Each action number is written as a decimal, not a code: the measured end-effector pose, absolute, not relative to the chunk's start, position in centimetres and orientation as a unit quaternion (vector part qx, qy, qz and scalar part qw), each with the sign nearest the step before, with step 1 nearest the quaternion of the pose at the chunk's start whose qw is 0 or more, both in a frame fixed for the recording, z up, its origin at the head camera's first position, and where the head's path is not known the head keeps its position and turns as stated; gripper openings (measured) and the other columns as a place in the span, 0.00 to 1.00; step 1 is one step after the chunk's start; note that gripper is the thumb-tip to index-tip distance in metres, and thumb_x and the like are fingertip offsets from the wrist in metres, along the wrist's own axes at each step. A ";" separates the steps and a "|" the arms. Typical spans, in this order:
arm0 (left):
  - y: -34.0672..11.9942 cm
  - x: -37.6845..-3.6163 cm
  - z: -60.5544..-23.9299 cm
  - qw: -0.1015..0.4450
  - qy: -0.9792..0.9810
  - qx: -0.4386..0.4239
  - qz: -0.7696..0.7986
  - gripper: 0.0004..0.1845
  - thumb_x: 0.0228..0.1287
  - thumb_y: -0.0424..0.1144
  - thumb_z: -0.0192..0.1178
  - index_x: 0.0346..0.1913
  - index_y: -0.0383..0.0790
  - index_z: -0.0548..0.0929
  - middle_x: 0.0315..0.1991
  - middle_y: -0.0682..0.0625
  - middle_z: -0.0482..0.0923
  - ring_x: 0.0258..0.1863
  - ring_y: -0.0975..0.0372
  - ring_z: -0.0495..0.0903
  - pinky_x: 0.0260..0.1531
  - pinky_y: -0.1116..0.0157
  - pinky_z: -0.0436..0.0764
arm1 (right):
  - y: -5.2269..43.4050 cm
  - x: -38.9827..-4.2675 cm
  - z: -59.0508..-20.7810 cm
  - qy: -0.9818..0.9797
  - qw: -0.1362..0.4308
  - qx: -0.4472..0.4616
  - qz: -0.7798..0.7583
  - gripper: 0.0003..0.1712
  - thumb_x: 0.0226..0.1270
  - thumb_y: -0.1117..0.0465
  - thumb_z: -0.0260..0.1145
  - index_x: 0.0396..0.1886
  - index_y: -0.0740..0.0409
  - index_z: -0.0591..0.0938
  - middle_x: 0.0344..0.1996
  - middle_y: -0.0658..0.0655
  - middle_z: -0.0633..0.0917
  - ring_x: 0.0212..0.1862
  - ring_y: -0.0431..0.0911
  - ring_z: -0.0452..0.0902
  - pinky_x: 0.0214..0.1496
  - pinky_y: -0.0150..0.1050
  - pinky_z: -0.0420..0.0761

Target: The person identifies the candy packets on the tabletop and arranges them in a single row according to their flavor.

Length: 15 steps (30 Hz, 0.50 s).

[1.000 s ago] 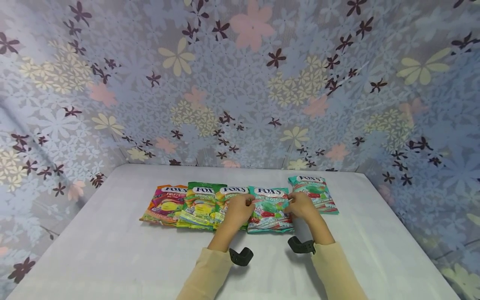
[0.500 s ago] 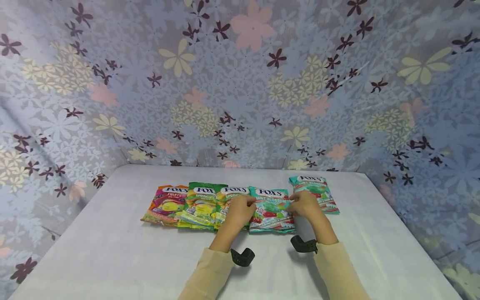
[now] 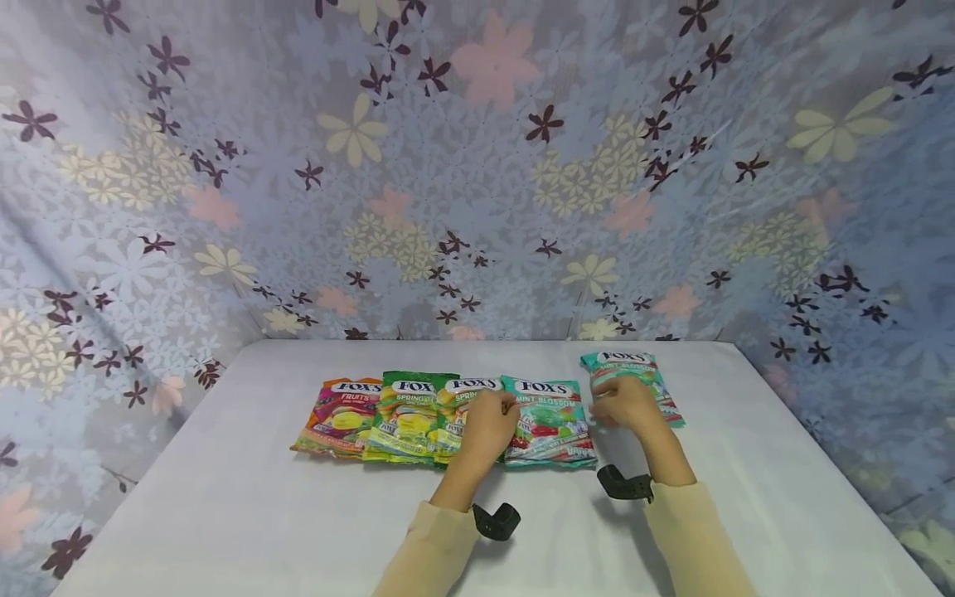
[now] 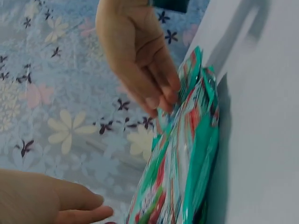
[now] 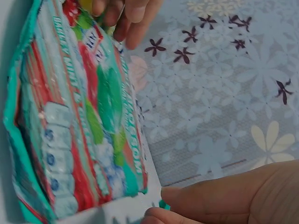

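My left hand (image 3: 488,427) reaches over the second green-yellow candy bag (image 3: 449,423), its fingertips at the left edge of a teal mint candy bag (image 3: 548,423). In the left wrist view, that hand's thumb and finger (image 4: 79,205) are nearly straight and pinch nothing visible. My right hand (image 3: 630,404) is just off that teal bag's right side, partly covering another teal candy bag (image 3: 649,377) farther back. Its thumb and finger (image 5: 210,200) lie close together in the right wrist view; a small green bit shows beside them, and contact cannot be told.
Left of my hands, an orange-purple fruit candy bag (image 3: 346,410) and another green-yellow candy bag (image 3: 406,419) overlap in the row. All lie on a white table (image 3: 261,514). A flowered cloth wall (image 3: 477,207) stands behind and at both sides.
My right hand has moved right, away from the nearer teal bag's edge toward the farther teal bag. My left hand stays at the nearer bag's left edge. The head view has shifted slightly.
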State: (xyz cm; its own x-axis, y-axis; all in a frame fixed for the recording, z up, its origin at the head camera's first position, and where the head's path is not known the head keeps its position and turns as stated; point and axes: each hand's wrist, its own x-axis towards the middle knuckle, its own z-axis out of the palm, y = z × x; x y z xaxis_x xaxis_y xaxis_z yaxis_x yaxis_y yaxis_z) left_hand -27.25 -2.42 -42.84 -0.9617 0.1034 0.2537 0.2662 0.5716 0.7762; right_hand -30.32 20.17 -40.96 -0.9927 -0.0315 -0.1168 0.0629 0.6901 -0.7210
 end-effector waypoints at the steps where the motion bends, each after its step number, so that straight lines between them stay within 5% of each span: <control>1: -2.3 -27.2 -42.9 0.092 -0.879 -0.104 -0.457 0.12 0.66 0.29 0.58 0.48 0.25 0.83 0.34 0.40 0.81 0.27 0.57 0.79 0.26 0.65 0.77 | 20.1 -30.4 -41.0 0.913 0.064 0.011 -0.402 0.25 0.60 0.65 0.66 0.55 0.74 0.77 0.33 0.63 0.86 0.30 0.53 0.83 0.33 0.44 0.81; 5: -1.0 -27.7 -42.5 0.074 -0.872 -0.111 -0.472 0.12 0.65 0.28 0.57 0.50 0.28 0.83 0.44 0.39 0.80 0.40 0.55 0.81 0.36 0.62 0.81 | 20.3 -30.7 -40.9 0.908 0.059 0.011 -0.415 0.24 0.63 0.63 0.65 0.56 0.73 0.76 0.42 0.69 0.84 0.33 0.55 0.84 0.35 0.46 0.83; 15: 7.0 -30.0 -42.3 -0.066 -0.872 -0.127 -0.467 0.15 0.68 0.37 0.58 0.52 0.30 0.82 0.44 0.43 0.82 0.41 0.59 0.80 0.39 0.66 0.78 | 24.5 -30.0 -40.0 0.939 0.003 0.041 -0.340 0.25 0.65 0.59 0.64 0.55 0.74 0.77 0.52 0.76 0.77 0.51 0.69 0.72 0.47 0.61 0.74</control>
State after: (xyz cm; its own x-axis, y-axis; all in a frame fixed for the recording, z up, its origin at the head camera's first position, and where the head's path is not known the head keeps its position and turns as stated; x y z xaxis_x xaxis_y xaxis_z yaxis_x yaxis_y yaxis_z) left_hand -30.00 6.96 -42.32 -0.9591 0.2830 0.0033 0.1595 0.5308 0.8324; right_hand -30.03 24.54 -40.05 -0.9966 0.0756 -0.0332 0.0793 0.7650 -0.6392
